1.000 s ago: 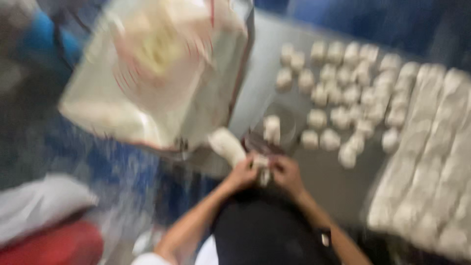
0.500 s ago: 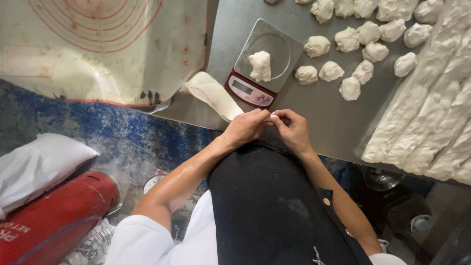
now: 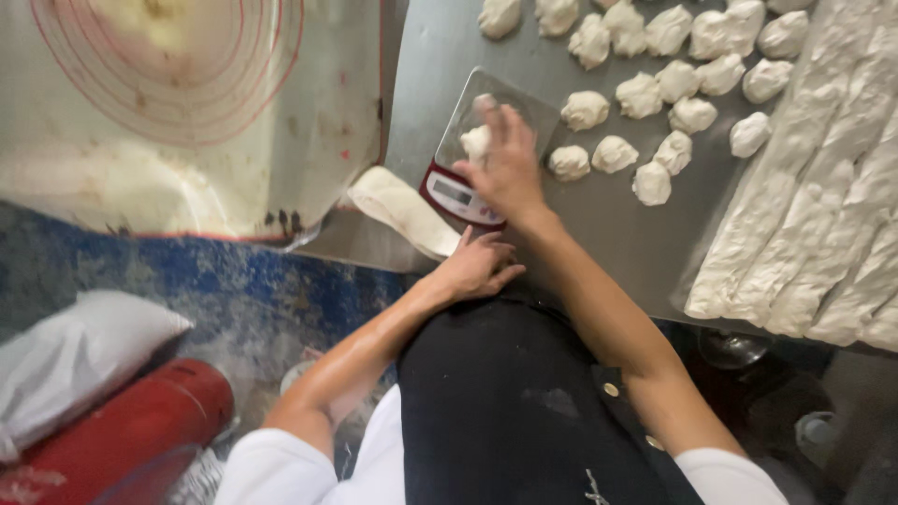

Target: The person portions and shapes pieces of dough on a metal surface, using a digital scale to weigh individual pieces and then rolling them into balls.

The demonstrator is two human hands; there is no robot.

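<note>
Nearest the camera, at bottom left: red cylinder lying on its side, long axis running lower left to upper right; lettering on its shell blurred. White sack resting against its upper side, on blue mottled floor.

At the near table edge: left hand palm down, fingers loosely extended and slightly spread, holding nothing, resting at the edge of the steel table. Just beyond it, pale flat dough strip, long axis running upper left to lower right.

Farther in: kitchen scale, clear square platform, red base with grey display facing the person; body set at a diagonal, display end nearest, long axis pointing away to the upper right. Small dough piece on the platform: white, lumpy, irregular, no clear long axis. Right hand laid over the platform, fingers extended and fanned, fingertips touching the dough piece; not closed around it.

Right of the scale: cluster of portioned dough balls, white, rough, set close together, some touching. At the far right: long dough logs side by side, touching, axes running lower left to upper right.

Farthest left: baking mat, pale with red concentric circles and a red border, dusted with flour, small dark marks along its near edge.
</note>
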